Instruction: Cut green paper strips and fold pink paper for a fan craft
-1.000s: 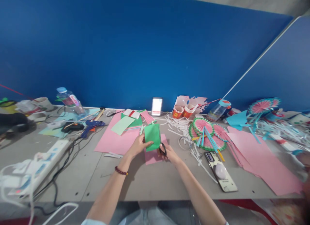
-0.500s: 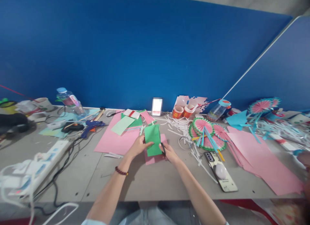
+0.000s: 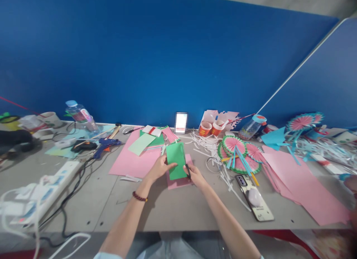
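A green sheet of paper [image 3: 175,160] is gripped along its left edge by my left hand [image 3: 160,169], the thumb lying across its face. My right hand [image 3: 196,175] is closed around dark-handled scissors [image 3: 188,171] at the sheet's right edge. Much of the scissors is hidden by my fingers and the paper. Beneath the green sheet, a smaller pink sheet [image 3: 178,183] lies on the table. A larger pink sheet [image 3: 131,160] is to the left, with green paper pieces [image 3: 141,143] on it.
On the right are pink-and-green paper fans [image 3: 234,146], white paper strips [image 3: 205,142], a phone [image 3: 263,210] and pink sheets [image 3: 304,181]. Red paper cups [image 3: 205,129] stand behind. To the left are a blue glue gun [image 3: 104,145], a bottle [image 3: 79,114] and a power strip [image 3: 52,190].
The scissors' dark blade line shows slightly differently along the green sheet's right edge. Both hands stay in nearly the same place, still holding the sheet and the scissors.
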Tool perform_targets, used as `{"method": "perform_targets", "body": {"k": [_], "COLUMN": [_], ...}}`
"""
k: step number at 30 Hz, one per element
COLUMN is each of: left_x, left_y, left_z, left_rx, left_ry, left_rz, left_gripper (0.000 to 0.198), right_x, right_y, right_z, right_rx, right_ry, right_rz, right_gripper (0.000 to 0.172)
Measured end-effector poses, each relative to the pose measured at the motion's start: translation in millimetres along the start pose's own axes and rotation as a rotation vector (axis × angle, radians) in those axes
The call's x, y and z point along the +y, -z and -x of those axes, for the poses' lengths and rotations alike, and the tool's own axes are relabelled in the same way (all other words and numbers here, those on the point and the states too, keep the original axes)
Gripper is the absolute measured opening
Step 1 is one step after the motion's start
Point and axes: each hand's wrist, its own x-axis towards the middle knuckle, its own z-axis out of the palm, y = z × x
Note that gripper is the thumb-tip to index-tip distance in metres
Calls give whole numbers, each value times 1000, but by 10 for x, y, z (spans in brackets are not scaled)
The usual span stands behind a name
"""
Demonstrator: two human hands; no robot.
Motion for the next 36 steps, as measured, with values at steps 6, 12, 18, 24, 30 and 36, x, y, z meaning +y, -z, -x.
{"method": "perform_targets", "body": {"k": [6,12,18,24,30,36], "left_x": [12,-1,23,-9,-56,-17], "left_y": [-7,-7,-8,-3,7,-4], "left_z": [-3,-2,2,-9,-18,-14], "left_rx": [-8,-8,6,0,-6,-2], "left_ry": [9,11,8,-4,-7,24], "left_rz": [3,14,-16,-11,-5,-9], "left_gripper": [58,56,59,58,60,56], "right_x": [-7,0,18,31,31,60], "right_y": [-1,7,14,17,21,25], "right_z": [8,-10,-14,-17,-25,-39], "right_rx": [15,19,26,41,36,37], "right_ry": [7,5,-4,-23,-35,-30], "right_rz": [-11,8,-3,-2,-5,16], "right_gripper": [57,56,55,52,54,56]}}
